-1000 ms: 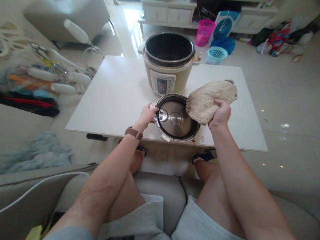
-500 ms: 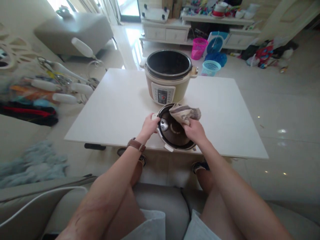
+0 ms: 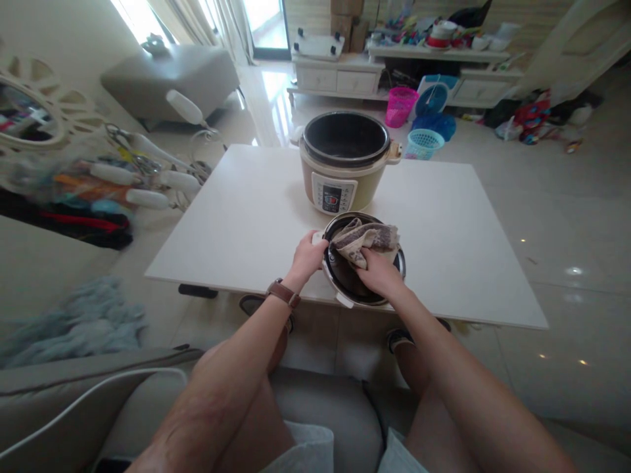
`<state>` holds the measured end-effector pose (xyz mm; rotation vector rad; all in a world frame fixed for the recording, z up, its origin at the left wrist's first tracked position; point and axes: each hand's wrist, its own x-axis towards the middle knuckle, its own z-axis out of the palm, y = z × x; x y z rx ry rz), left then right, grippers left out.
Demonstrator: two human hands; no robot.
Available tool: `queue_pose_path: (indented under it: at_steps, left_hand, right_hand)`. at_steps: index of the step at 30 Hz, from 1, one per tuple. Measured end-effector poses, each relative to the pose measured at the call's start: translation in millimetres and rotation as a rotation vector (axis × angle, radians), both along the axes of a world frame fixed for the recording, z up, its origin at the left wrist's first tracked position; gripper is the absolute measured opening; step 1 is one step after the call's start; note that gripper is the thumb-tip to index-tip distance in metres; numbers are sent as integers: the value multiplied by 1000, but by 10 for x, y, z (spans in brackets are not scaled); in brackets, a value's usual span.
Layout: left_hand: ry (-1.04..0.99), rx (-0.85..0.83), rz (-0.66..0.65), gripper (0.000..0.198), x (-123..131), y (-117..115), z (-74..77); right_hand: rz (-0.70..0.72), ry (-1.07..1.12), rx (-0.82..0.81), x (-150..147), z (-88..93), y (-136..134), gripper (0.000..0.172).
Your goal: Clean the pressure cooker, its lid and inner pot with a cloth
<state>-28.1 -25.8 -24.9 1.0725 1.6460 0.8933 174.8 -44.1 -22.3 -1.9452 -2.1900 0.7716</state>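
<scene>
Here, the left hand [image 3: 306, 259] grips the likely rigid, slick lid [image 3: 346, 277] by its side handle [image 3: 317, 237], the advisable hold; the right hand [image 3: 379, 272] clasps soft cloth [image 3: 367, 238].

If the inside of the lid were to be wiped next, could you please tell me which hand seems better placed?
Probably the right hand: it holds the cloth over the lid's inside, while the left hand grips the lid's side.

A crumpled beige cloth [image 3: 367, 236] partly covers the round lid [image 3: 344, 274], dark underside up
</scene>
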Motion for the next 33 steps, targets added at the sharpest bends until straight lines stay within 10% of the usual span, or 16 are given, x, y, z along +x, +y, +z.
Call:
queue_pose_path:
  at_steps: [15, 24, 33]
  left_hand:
    - [41, 44, 10, 38, -5, 23, -80]
    - [32, 11, 16, 34, 3, 21, -86]
    - [24, 106, -13, 43, 23, -4, -45]
  right_hand:
    - [-18, 28, -17, 33, -57, 27, 52]
    - [-282, 288, 169, 81, -145, 103, 49]
    - [-26, 240, 128, -146, -134, -15, 48]
